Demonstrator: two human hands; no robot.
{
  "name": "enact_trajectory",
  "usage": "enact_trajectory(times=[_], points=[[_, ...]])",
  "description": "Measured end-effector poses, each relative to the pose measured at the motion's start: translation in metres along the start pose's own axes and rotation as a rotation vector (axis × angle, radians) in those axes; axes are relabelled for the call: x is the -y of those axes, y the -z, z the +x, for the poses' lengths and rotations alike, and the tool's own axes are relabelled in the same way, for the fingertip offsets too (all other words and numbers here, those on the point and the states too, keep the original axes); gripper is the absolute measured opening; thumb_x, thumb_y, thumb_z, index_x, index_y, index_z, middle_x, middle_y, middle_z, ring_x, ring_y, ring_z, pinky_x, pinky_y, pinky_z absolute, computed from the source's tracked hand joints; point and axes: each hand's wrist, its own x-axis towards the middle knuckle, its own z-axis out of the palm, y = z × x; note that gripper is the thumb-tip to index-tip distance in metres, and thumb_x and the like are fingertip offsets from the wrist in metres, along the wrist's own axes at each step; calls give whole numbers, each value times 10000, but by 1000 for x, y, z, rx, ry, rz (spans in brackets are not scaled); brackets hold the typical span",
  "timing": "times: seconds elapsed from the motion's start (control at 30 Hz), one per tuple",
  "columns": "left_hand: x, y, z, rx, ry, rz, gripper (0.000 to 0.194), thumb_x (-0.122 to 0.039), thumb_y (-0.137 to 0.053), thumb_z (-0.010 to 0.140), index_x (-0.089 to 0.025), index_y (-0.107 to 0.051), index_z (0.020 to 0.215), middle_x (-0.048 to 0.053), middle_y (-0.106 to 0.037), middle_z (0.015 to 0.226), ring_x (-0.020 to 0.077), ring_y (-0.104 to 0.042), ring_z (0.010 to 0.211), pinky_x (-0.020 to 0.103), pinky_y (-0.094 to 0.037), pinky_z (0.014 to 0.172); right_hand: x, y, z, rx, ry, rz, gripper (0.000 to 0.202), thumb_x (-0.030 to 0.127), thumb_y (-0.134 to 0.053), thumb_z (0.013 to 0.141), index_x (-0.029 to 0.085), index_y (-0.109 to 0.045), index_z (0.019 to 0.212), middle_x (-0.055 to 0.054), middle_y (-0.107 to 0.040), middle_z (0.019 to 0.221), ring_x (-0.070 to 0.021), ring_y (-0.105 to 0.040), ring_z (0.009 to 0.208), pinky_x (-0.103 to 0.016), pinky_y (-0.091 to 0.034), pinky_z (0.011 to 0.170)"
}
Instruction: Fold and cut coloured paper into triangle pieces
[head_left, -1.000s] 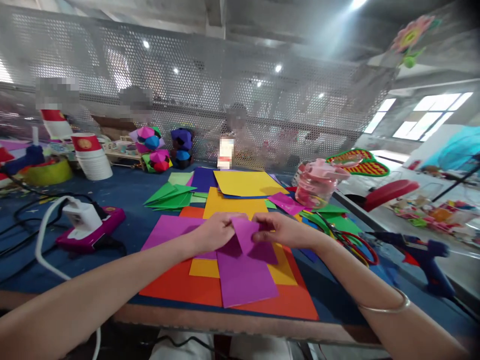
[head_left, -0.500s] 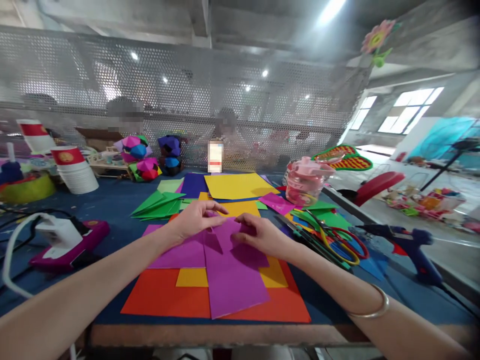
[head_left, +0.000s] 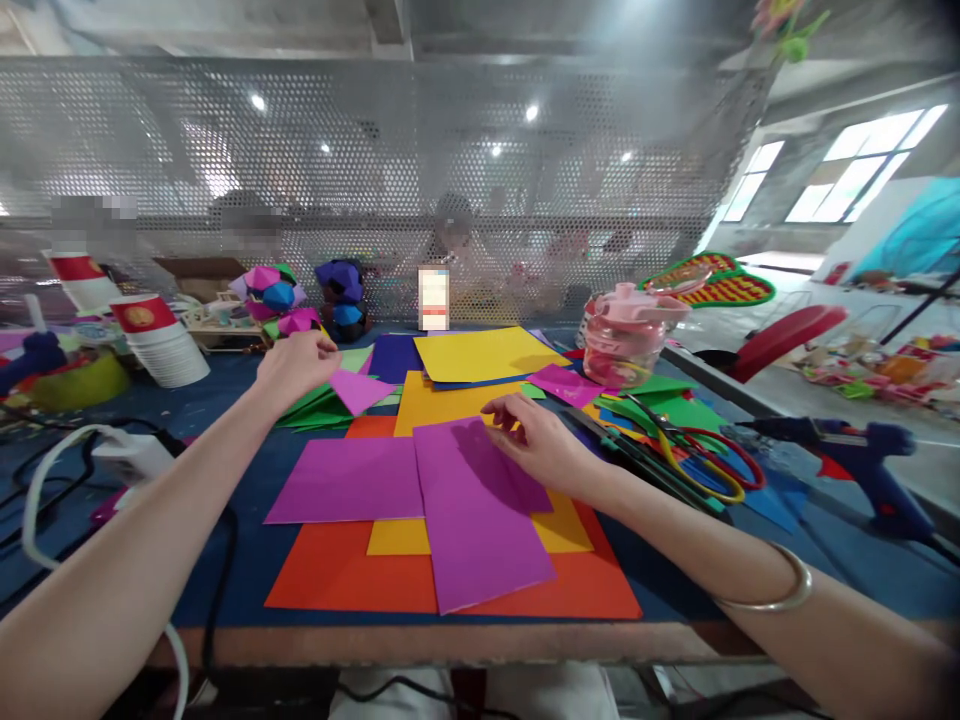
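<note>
Left hand (head_left: 296, 362) lifts folded piece (head_left: 360, 390); right hand (head_left: 536, 445) presses sheet (head_left: 480, 510).

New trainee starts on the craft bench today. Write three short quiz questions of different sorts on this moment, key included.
1. True or false: the left hand holds a small folded purple piece lifted off the sheets.
2. Multiple choice: the right hand rests on A) the scissors, B) the purple sheet, C) the pink jar.
3. Fill in: at the table's right edge lies a blue ____.

Key: 1 true; 2 B; 3 glue gun.
</note>
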Motion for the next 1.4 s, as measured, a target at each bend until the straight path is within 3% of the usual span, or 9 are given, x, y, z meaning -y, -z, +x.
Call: enact_trajectory(times=[0.17, 0.2, 0.3, 0.5, 0.63, 0.7, 0.9, 1.1, 1.4], points=[[-20, -20, -14, -15, -103, 210, 237, -334, -630, 981, -223, -646, 1190, 94, -610, 1316, 260, -606, 1151, 471, -521, 968, 2, 1, -1, -5, 14, -58, 121, 222, -557, 950, 168, -604, 1048, -80, -624, 970, -178, -596, 818, -310, -459, 716], [-28, -26, -19, 19, -152, 213, 246, -335, -650, 960, -168, -661, 1140, 78, -631, 1266, 292, -605, 1157, 486, -503, 985, 2, 1, -1, -8, 14, -67, 117, 216, -558, 951, 167, -606, 1046, -78, -624, 966, -176, -596, 811, -309, -457, 711], [-51, -47, -37, 200, -276, 176, 168, -290, -622, 929, -175, -709, 1015, 72, -720, 1077, 248, -677, 1000, 372, -519, 917, 2, 1, -2, -14, 19, -87, 115, 203, -562, 953, 165, -607, 1052, -72, -624, 961, -172, -591, 795, -304, -450, 699], [-73, -74, -68, 456, -360, 148, 491, -570, -688, 830, -183, -683, 1132, 105, -721, 1143, 281, -678, 1038, 375, -513, 906, 2, 0, -3, -1, 27, -104, 122, 217, -558, 969, 167, -611, 1067, -80, -640, 982, -176, -599, 810, -308, -455, 723], [-74, -77, -76, 526, -343, 180, 844, -604, -833, 631, -142, -604, 1299, 179, -639, 1310, 375, -605, 1184, 462, -466, 994, 5, 0, -4, 14, 23, -111, 133, 237, -552, 981, 159, -612, 1070, -97, -652, 1014, -188, -614, 857, -313, -474, 758], [-74, -78, -76, 543, -340, 191, 900, -597, -850, 600, -126, -587, 1321, 190, -626, 1317, 391, -589, 1195, 475, -451, 1001, 5, 0, -4, 22, 18, -110, 134, 236, -549, 983, 159, -609, 1075, -100, -654, 1032, -182, -622, 857, -308, -484, 764], [-74, -80, -72, 523, -304, 183, 725, -548, -876, 558, -163, -652, 1130, 124, -690, 1106, 332, -636, 984, 406, -475, 827, 5, -1, -4, 51, 14, -105, 143, 200, -555, 968, 156, -606, 1095, -102, -653, 1045, -170, -629, 831, -303, -490, 760], [-72, -78, -67, 427, -250, 31, 228, -429, -690, 786, -209, -640, 820, 14, -656, 741, 201, -603, 697, 296, -409, 630, 3, 0, -4, 112, -12, -124, 172, 205, -530, 976, 158, -596, 1128, -111, -661, 1060, -180, -646, 845, -314, -489, 773], [-62, -74, -57, 288, -157, -137, 189, -375, -605, 825, -199, -598, 756, 32, -671, 717, 189, -600, 634, 284, -418, 583, 6, 5, -1, 169, -99, -117, 255, 305, -373, 1063, 187, -599, 1080, -109, -707, 1083, -227, -658, 989, -349, -458, 854]])
